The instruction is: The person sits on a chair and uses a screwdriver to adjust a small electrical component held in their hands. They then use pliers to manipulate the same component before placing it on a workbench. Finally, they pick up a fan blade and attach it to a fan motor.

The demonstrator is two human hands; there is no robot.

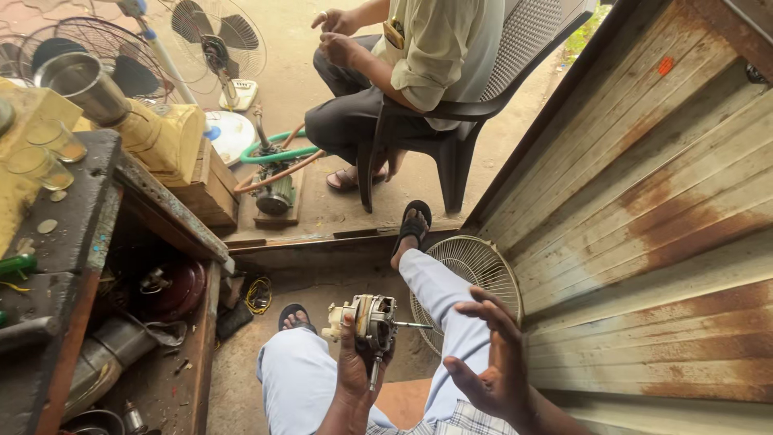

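left hand [354, 366] grips a fan motor [370, 316]; right hand [491, 362] spread open beside it.

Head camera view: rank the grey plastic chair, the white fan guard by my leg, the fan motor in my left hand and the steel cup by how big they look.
1. grey plastic chair
2. white fan guard
3. Unsure: fan motor and steel cup look alike, and the motor, in the left hand, is nearer.

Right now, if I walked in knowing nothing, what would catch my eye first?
Probably the small fan motor with its bare shaft, held up in the left hand at bottom centre, while the right hand hangs open beside it. Behind it a white fan guard leans against the rusty corrugated shutter, and another person sits in a dark plastic chair beyond.
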